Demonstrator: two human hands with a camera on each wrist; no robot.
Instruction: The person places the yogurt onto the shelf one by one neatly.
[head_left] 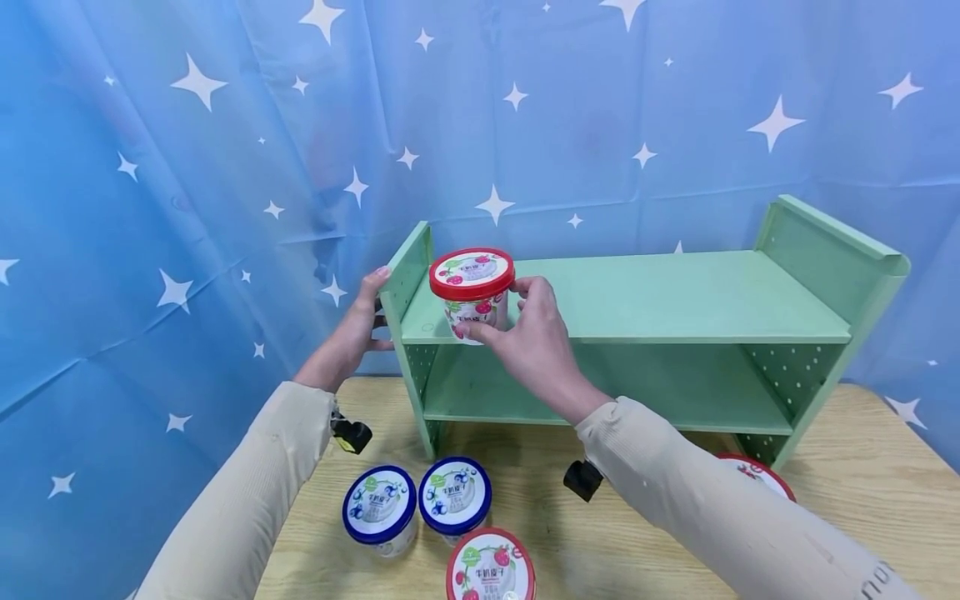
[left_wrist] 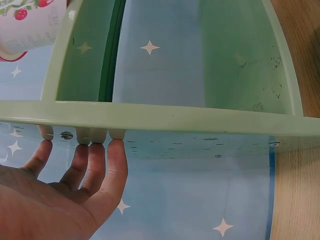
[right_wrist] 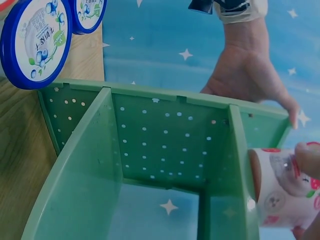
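Two hands work at a green shelf (head_left: pixel 675 296) across the middle and right of the head view. Right of the frame's middle, the right hand (head_left: pixel 536 329) grips a red-lidded strawberry tub (head_left: pixel 472 283) between thumb and fingers, upright at the left end of the upper board; whether its base touches the board, I cannot tell. Left of it, the left hand (head_left: pixel 352 321) has its fingers extended against the shelf's left side panel (head_left: pixel 408 292). At the lower centre, two blueberry tubs (head_left: pixel 378 504) with blue lids stand near a second strawberry tub (head_left: pixel 491 571) on the wooden table (head_left: pixel 315 533); a third red lid (head_left: pixel 757 475) shows at lower right, partly behind a sleeve (head_left: pixel 697 492). A starry blue curtain (head_left: pixel 247 167) fills the background.

In the left wrist view, four fingertips meet the panel's outer face at the lower left, and the held tub is cut off at the upper left.

In the right wrist view, that tub lies at the right edge within the right fingers, the left hand at upper right, blue lids at upper left.
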